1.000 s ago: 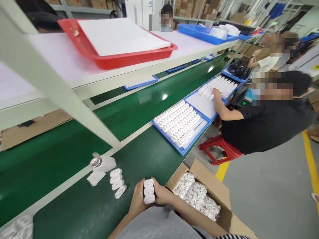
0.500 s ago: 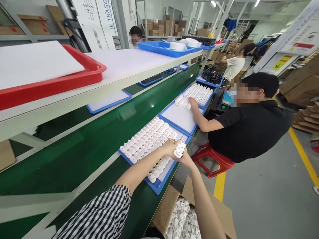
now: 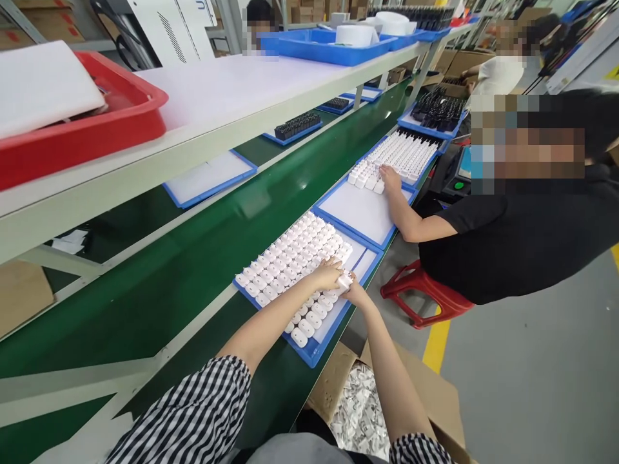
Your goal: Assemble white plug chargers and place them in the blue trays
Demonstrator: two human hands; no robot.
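A blue-edged tray (image 3: 316, 351) on the green bench holds rows of small white rounded plastic housings (image 3: 275, 267), each with a small dark mark on top. My left hand (image 3: 329, 275) is over the rows, its fingers bent around the left side of a small cluster of white housings (image 3: 345, 281). My right hand (image 3: 356, 293) grips that cluster from the right, above the tray's right part. Fingers and palms hide part of the cluster, so its exact size cannot be told. A strip of white tray liner (image 3: 360, 252) shows beyond my hands.
A second blue tray (image 3: 358, 209) adjoins mine; past it, a co-worker's hand (image 3: 391, 180) touches white pieces in another tray. That person sits on a red stool (image 3: 425, 296). Below my right arm stands a carton (image 3: 333, 377) of wrapped pieces. A shelf (image 3: 217, 125) with a red tray runs left.
The view has tilted down and shifted left. My left hand has turned further over the rows of housings, and the cluster between my hands sits lower and shows less.
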